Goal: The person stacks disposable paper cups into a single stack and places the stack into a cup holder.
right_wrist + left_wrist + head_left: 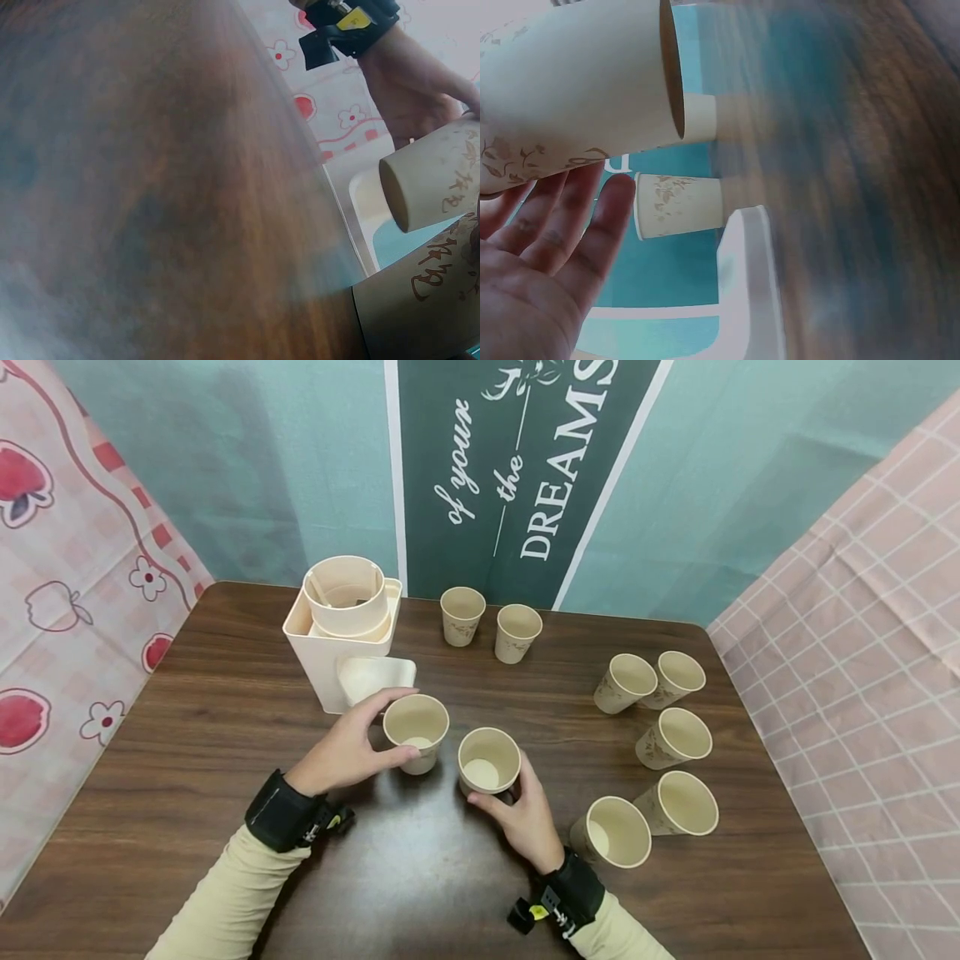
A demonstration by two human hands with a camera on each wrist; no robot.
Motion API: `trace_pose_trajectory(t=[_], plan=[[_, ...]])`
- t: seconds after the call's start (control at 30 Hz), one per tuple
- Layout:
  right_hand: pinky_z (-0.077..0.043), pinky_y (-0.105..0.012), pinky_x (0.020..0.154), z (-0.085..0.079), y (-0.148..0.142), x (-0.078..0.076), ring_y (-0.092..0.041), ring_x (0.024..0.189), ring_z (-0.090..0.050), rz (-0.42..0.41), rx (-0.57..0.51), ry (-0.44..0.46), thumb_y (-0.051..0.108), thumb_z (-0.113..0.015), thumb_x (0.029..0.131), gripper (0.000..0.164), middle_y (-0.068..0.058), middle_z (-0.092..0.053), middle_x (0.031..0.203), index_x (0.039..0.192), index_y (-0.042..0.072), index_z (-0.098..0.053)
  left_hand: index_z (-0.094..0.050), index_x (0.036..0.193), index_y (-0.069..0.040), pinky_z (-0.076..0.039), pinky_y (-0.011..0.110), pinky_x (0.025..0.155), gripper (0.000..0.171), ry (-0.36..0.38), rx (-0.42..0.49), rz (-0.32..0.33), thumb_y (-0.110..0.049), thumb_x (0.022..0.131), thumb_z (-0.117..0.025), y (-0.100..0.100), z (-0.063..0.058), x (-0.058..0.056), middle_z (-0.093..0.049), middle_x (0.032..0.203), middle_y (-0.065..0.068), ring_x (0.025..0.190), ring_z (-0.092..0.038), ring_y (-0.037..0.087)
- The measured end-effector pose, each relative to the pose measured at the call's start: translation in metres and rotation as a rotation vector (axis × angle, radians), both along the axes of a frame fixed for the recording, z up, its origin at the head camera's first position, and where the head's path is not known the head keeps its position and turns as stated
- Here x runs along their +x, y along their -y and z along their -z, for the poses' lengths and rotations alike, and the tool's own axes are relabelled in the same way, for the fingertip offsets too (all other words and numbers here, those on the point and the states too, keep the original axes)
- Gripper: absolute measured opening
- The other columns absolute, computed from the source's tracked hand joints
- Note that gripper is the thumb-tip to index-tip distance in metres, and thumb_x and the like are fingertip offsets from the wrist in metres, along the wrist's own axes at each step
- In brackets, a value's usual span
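Note:
My left hand (356, 750) grips a beige paper cup (417, 720), thumb on the near side and fingers on the far side. Close by on the right, another paper cup (487, 758) is held by my right hand (527, 820), its thumb at the front. Both cups are mouth up and slightly apart in the head view. Brown leaf print shows on the left cup (570, 82) in the left wrist view. From the right wrist, the right hand's cup (420, 300) fills the lower corner, its holding fingers mostly cut off.
A cream plastic box (326, 660) with a round tube (345, 597) and a scoop-like chute (378, 675) stands behind my left hand. Two paper cups (462, 614) stand at the back. Several more cups (673, 739) stand along the right of the wooden table (420, 893).

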State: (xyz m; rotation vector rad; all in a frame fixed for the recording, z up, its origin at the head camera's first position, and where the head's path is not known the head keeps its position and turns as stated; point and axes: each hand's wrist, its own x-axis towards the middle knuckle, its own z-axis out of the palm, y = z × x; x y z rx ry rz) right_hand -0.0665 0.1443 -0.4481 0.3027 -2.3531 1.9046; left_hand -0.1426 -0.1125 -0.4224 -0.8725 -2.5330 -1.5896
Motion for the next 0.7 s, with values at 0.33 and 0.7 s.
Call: trace_pose_trajectory(t=[0.33,0.7], plan=[[-0.041,-0.052,0.099,-0.002,0.001,0.001,-0.036,0.118,-0.049,0.006,0.013,0.011,0.009,-0.079,0.072,0.078,-0.021,-0.051,0.131,0.139,0.0,-0.041,-0.048,0.137,-0.005,-0.048,0.036,0.087,0.07,-0.056,0.056,0.012,-0.024,0.076,-0.078,-0.002,-0.018,0.002,-0.057,0.126,0.005,0.104,-0.055,0.018],[-0.041,-0.052,0.099,-0.002,0.002,0.001,-0.035,0.118,-0.05,0.019,0.022,0.012,0.006,-0.079,0.072,0.076,-0.018,-0.052,0.129,0.138,0.0,-0.042,-0.048,0.137,-0.008,-0.05,0.037,0.088,0.075,-0.116,0.087,0.029,-0.025,0.072,-0.081,-0.014,-0.046,0.008,-0.056,0.127,0.003,0.104,-0.056,0.017]])
